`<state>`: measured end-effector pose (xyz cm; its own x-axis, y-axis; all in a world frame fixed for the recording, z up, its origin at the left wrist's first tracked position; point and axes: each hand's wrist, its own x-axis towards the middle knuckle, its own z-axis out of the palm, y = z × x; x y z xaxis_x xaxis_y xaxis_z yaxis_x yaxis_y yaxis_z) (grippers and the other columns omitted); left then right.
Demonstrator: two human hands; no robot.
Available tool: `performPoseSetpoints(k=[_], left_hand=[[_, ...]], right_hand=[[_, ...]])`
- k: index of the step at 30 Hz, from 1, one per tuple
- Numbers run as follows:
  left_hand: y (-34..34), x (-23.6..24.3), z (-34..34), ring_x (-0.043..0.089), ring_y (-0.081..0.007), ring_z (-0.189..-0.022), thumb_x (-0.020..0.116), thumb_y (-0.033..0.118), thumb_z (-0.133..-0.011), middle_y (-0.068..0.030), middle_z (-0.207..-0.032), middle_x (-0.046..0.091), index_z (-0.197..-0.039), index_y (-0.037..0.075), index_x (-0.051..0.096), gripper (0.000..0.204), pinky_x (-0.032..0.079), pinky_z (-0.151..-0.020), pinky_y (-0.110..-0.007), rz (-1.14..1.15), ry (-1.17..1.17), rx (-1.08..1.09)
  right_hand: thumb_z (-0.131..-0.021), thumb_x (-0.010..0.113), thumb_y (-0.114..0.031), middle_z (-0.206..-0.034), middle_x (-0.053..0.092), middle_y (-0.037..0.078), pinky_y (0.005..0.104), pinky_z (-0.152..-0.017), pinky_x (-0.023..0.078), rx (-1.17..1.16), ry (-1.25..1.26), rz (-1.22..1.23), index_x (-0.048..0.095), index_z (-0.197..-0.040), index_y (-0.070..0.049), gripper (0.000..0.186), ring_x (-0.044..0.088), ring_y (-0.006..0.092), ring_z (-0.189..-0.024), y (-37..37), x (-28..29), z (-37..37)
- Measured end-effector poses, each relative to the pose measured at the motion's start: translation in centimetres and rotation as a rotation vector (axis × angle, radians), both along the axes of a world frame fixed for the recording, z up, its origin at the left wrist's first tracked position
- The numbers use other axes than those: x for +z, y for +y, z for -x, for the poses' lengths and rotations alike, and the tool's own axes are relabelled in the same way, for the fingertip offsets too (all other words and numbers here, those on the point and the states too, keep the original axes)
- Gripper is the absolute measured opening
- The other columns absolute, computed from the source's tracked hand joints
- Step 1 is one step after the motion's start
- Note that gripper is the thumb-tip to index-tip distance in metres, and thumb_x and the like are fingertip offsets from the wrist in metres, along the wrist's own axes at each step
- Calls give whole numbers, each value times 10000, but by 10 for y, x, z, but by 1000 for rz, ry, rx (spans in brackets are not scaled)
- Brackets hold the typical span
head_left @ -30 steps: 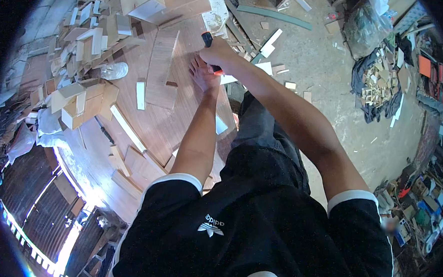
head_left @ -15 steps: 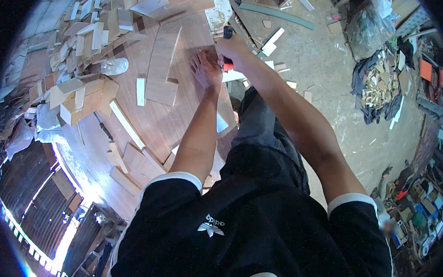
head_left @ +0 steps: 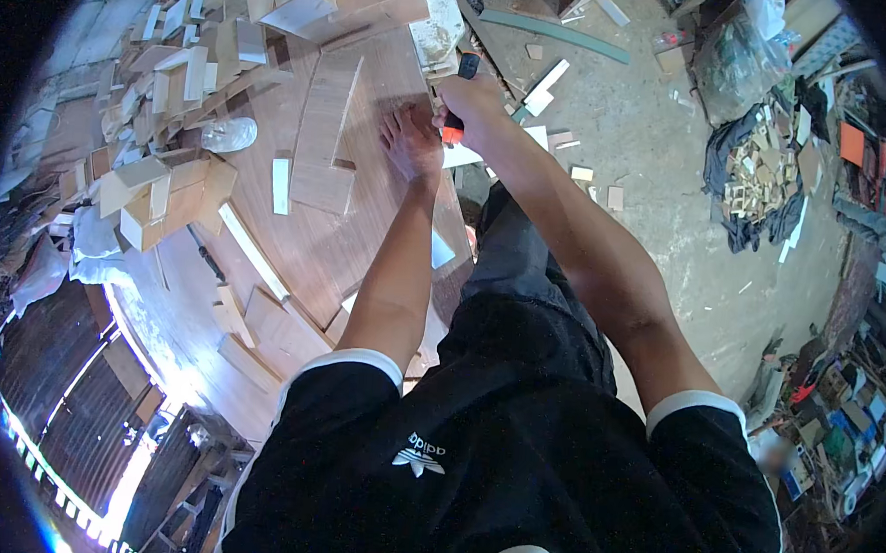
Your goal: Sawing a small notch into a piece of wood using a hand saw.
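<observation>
My left hand (head_left: 410,140) lies flat, fingers spread, on a brown wooden board (head_left: 366,222) that tops the workbench. My right hand (head_left: 472,103) is closed around a small tool with an orange and black handle (head_left: 459,97), held at the board's right edge just beside the left hand. A curved strip of wood (head_left: 325,130) lies on the board to the left of both hands.
Several pale wood offcuts and blocks (head_left: 167,192) are heaped along the left of the bench, with a clear plastic bottle (head_left: 228,133) among them. More scraps (head_left: 548,87) litter the concrete floor. A dark cloth holding wood pieces (head_left: 753,188) lies to the right.
My right hand with the tool has moved from the far edge toward the left hand. The view has shifted slightly; the left hand stays pressed on the board.
</observation>
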<state>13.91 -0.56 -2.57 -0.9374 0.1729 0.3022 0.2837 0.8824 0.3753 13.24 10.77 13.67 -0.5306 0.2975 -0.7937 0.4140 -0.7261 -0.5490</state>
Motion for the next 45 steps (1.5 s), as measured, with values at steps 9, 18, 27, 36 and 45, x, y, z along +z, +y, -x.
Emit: performPoseSetpoints(k=[9, 18, 27, 36, 45], left_hand=[[-3, -1, -2, 474, -352, -1058, 470, 509, -860, -156, -1070, 527, -1079, 82, 541, 484, 340, -907, -479, -28, -152, 0], [-15, -27, -1, 443, -402, -1109, 372, 656, -834, -211, -1140, 486, -1165, 61, 485, 691, 303, -973, -526, -48, -21, -6], [-6, -17, -4, 445, -414, -1087, 494, 556, -825, -212, -1125, 487, -1122, 28, 480, 606, 312, -959, -531, -75, -139, -35], [-16, -26, -2, 440, -423, -1092, 399, 608, -855, -226, -1136, 491, -1136, 25, 484, 652, 315, -952, -530, 5, -34, -97], [-11, -13, -4, 467, -390, -1048, 462, 533, -843, -184, -1107, 498, -1127, 53, 488, 558, 339, -917, -505, 34, -89, -80]], right_hand=[[-787, 489, 29, -608, 457, 63, 340, -396, 406, 181, 3, -88, 475, -805, -11, 45, 465, 166, -464, -4, -10, 6], [-793, 496, 14, -562, 471, 72, 331, -363, 381, 395, 61, -272, 467, -768, -12, 46, 476, 172, -418, -18, -11, 7], [-783, 506, 7, -547, 478, 80, 323, -354, 366, 398, 79, -298, 467, -732, -15, 67, 487, 177, -411, -7, -8, 8], [-775, 518, 1, -599, 473, 80, 327, -366, 395, 393, 27, -143, 461, -765, -4, 58, 492, 169, -451, -10, 0, 8], [-770, 510, 17, -616, 482, 82, 332, -384, 404, 389, -26, -141, 464, -777, 7, 48, 490, 171, -470, -4, -3, 17]])
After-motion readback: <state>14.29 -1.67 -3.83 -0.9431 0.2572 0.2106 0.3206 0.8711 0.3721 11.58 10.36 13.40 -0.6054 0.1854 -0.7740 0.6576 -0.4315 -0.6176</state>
